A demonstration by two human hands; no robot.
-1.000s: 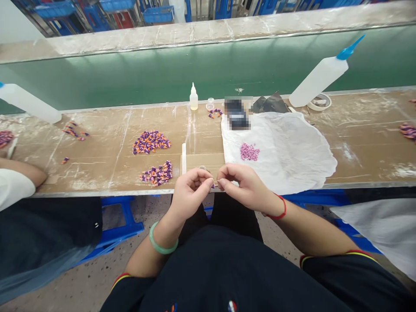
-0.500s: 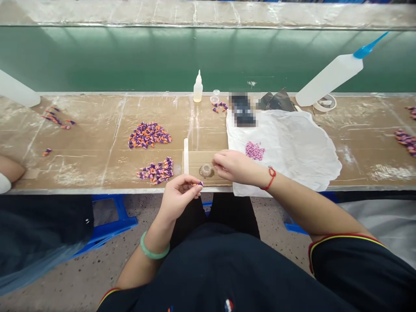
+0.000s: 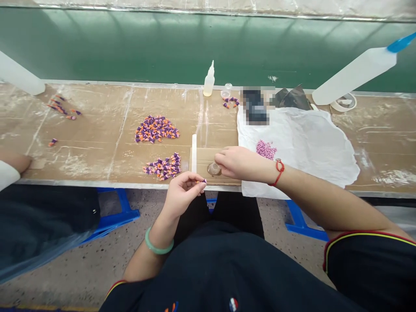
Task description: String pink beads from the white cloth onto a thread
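Between the thumb and fingers of my left hand (image 3: 185, 190) is a small purple-and-orange figurine piece (image 3: 202, 182), held just over the table's front edge. My right hand (image 3: 232, 162) is closed in a pinch beside a small round clear dish (image 3: 214, 169) on a cardboard piece (image 3: 224, 180); whatever its fingertips hold is hidden. A white flat strip (image 3: 194, 152) lies on the cardboard's left side. Left of it are two piles of purple-and-orange pieces, a farther pile (image 3: 156, 129) and a nearer pile (image 3: 164, 167). Tiny pink pieces (image 3: 266, 149) lie on a white cloth (image 3: 312, 143) under my right forearm.
A small dropper bottle (image 3: 209, 80) stands at the back near a clear cap (image 3: 226, 89). Toward the right are a blurred dark object (image 3: 255, 107), a tape roll (image 3: 344, 103) and a large tilted white bottle (image 3: 354, 76). Another person's arm (image 3: 14, 162) rests at the left edge.
The camera view has shifted, so the scene sits farther right. My right hand has come closer to the round dish, its fingertips now at the rim. My left hand still holds its piece.
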